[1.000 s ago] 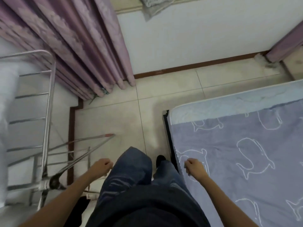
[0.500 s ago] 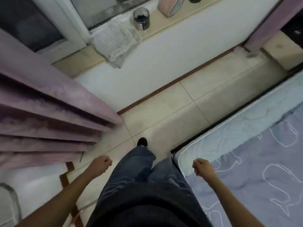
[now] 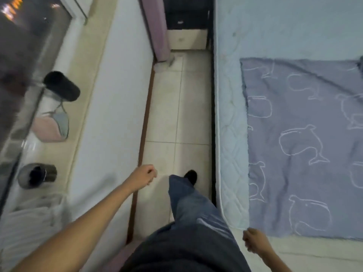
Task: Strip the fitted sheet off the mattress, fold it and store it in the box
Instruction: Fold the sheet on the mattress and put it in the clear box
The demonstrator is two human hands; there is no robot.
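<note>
Fingers of the right hand (image 3: 253, 240) curl loosely on nothing, just beside the mattress (image 3: 231, 154) corner. The left hand (image 3: 144, 174), likewise loosely curled and empty, hangs over the aisle, apart from the bed. The fitted sheet (image 3: 304, 154) lies ahead and right of the right hand, its free edge running away along the mattress.

Dim, flat indoor light with a cool bluish cast; shadows on the pale beige floor tiles (image 3: 167, 114) are soft and faint. At upper left, the dark glass window pane (image 3: 33, 36) carries small orange glare spots and is smeared by motion blur, as is the black cylindrical container (image 3: 61, 85) below it. Wide-angle distortion bows the white quilted mattress (image 3: 231, 134) edge at right.
</note>
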